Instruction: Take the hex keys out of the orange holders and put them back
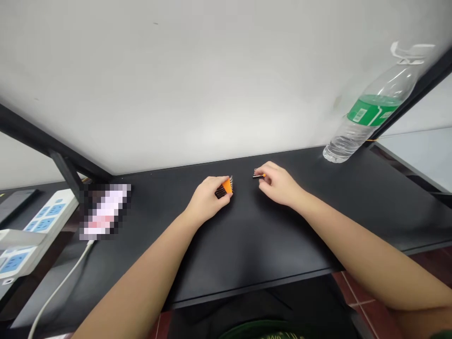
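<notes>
My left hand (209,200) is closed round a small bundle of dark sticks with an orange band (227,186), just above the black table (226,249). Pale tips of the bundle stick out past the fingers on the right. To the right, my right hand (277,183) pinches a thin dark piece with a bit of orange (259,176) between thumb and fingers. A gap of bare table lies between the two hands. What exactly these small pieces are cannot be made out.
A large clear bottle with a green label (372,110) stands at the back right. On the left lie a blurred-out phone (106,212) with a white cable (58,287) and a white power strip (44,226). A pale wall (212,84) rises behind the table.
</notes>
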The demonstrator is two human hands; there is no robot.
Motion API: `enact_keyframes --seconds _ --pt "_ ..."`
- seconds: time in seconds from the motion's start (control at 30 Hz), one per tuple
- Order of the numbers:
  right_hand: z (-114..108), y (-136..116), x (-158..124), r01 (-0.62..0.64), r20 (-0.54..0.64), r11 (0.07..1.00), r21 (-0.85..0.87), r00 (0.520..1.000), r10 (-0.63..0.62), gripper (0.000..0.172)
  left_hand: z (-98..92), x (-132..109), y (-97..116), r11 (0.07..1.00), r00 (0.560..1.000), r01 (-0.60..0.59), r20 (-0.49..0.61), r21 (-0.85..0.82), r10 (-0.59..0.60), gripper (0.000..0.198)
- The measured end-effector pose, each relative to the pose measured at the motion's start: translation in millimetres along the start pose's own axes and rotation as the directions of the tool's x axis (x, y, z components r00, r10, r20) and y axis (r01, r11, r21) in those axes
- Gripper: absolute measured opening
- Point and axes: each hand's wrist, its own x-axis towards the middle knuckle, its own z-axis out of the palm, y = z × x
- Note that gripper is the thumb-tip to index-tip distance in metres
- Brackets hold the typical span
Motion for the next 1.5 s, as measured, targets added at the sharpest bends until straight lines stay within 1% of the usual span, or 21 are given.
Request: enact_keyframes --seconds 0.07,0.13,0.2,0.27,0.33,0.43,0.47,0.53,0.6,0.67,0.7,0.77,0.83,0.9,0.93,1.03,1.17,1.27,1.33,1.5 --pt "6 -8 -3 0.051 0.087 0.991 0.126 0.994 -0.062 0.009 -1.3 -5 14 0.990 0.997 -0.050 -0.067 -0.130 0.041 0.044" --pt "10 -16 -5 0.081 0.134 0.967 0.241 0.984 -0.116 0.012 -2.4 -9 28 0.973 0.991 -0.104 -0.104 -0.208 0.084 0.042" --pt "11 -22 -7 0.153 0.115 0.939 0.307 0.974 -0.197 0.015 -3.3 -10 37 0.961 0.986 -0.122 -0.141 -0.250 0.088 0.041" --pt "11 -24 -8 0.238 0.073 0.919 0.313 0.959 -0.273 0.018 -3.5 -11 41 0.952 0.987 -0.109 -0.143 -0.285 0.070 0.040" --pt "10 -24 -9 0.294 0.046 0.911 0.288 0.946 -0.320 0.016 -2.9 -11 41 0.942 0.991 -0.092 -0.125 -0.323 0.054 0.040" --pt "8 -20 -9 0.301 0.014 0.923 0.241 0.950 -0.313 0.005 0.2 -12 37 0.913 0.996 -0.056 -0.083 -0.405 0.025 0.040" --pt "7 -19 -9 0.291 -0.004 0.928 0.233 0.954 -0.299 0.006 1.8 -13 36 0.895 0.998 -0.030 -0.061 -0.445 0.003 0.041" --pt "7 -18 -9 0.273 -0.020 0.928 0.252 0.961 -0.278 0.017 5.1 -13 33 0.836 0.999 0.043 -0.001 -0.547 -0.052 0.041" --pt "8 -18 -9 0.259 0.016 0.914 0.312 0.961 -0.277 0.024 8.0 -14 31 0.755 0.994 0.113 0.064 -0.646 -0.094 0.041" --pt "9 -19 -9 0.222 0.071 0.893 0.392 0.960 -0.270 0.027 9.6 -13 30 0.676 0.987 0.158 0.113 -0.720 -0.110 0.041" --pt "10 -20 -9 0.184 0.095 0.879 0.441 0.964 -0.249 0.028 9.8 -12 29 0.643 0.984 0.176 0.137 -0.745 -0.111 0.042" --pt "11 -20 -9 0.049 0.146 0.819 0.572 0.976 -0.161 0.025 9.3 -11 29 0.586 0.977 0.211 0.182 -0.782 -0.109 0.044" --pt "13 -20 -9 -0.126 0.238 0.697 0.706 0.969 -0.066 0.017 8.1 -10 28 0.552 0.969 0.244 0.218 -0.797 -0.113 0.048" --pt "15 -19 -7 -0.276 0.341 0.552 0.787 0.940 -0.015 0.012 6.8 -9 28 0.555 0.963 0.265 0.238 -0.789 -0.122 0.049" --pt "16 -19 -7 -0.327 0.378 0.492 0.807 0.926 -0.005 0.015 6.2 -9 28 0.568 0.961 0.272 0.247 -0.777 -0.123 0.049" --pt "18 -17 -6 -0.420 0.440 0.356 0.835 0.898 0.026 0.023 4.9 -10 27 0.615 0.956 0.278 0.275 -0.738 -0.102 0.048" --pt "18 -17 -6 -0.485 0.485 0.216 0.847 0.873 0.056 0.027 4.9 -10 28 0.617 0.963 0.247 0.261 -0.747 -0.070 0.049" --pt "19 -17 -6 -0.483 0.479 0.127 0.866 0.875 0.068 0.027 5.5 -9 29 0.603 0.971 0.222 0.228 -0.766 -0.069 0.054" --pt "21 -17 -6 -0.471 0.464 0.111 0.875 0.882 0.085 0.026 5.7 -9 29 0.615 0.974 0.212 0.212 -0.759 -0.075 0.056" --pt "23 -18 -7 -0.414 0.395 0.157 0.896 0.908 0.141 0.023 4.9 -8 30 0.647 0.979 0.190 0.188 -0.738 -0.073 0.052"
